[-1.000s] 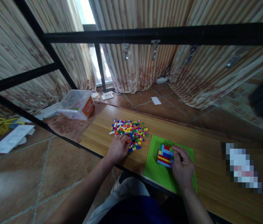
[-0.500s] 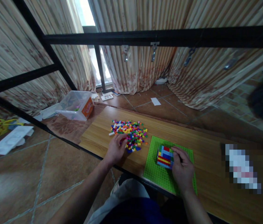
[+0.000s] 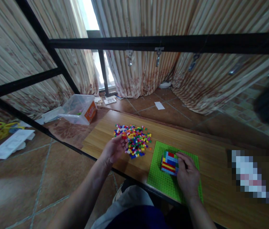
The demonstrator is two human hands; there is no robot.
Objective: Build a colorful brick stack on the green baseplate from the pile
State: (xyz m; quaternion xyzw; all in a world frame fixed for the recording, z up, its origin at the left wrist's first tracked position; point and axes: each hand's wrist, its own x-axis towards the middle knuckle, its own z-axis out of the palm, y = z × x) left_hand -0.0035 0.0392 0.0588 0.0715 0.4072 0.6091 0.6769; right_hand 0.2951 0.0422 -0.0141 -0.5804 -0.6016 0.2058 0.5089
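Note:
My left hand [image 3: 115,149] is rolled palm-up at the near left side of a loose pile of small coloured toy bricks [image 3: 138,140]. A small red-orange brick [image 3: 124,135] shows at its fingertips, pinched there; the other fingers are curled. On a green studded baseplate [image 3: 157,178] sits a block of stacked bricks [image 3: 169,163] in blue, red, yellow and green. My right hand [image 3: 188,175] is closed at the right side of this block, thumb and forefinger against it. The fingers hide the block's right edge.
A wooden table [image 3: 215,165] carries the bricks and baseplate. Beyond its left end, a clear plastic box [image 3: 77,109] with an orange label rests on the floor. A black metal bar [image 3: 139,44] crosses ahead, before striped curtains [image 3: 146,73]. A pixelated patch covers something at right.
My left hand has drawn back a little to the left from the pile and turned palm-up, a red-orange brick now showing at its fingertips. The right hand stays at the block.

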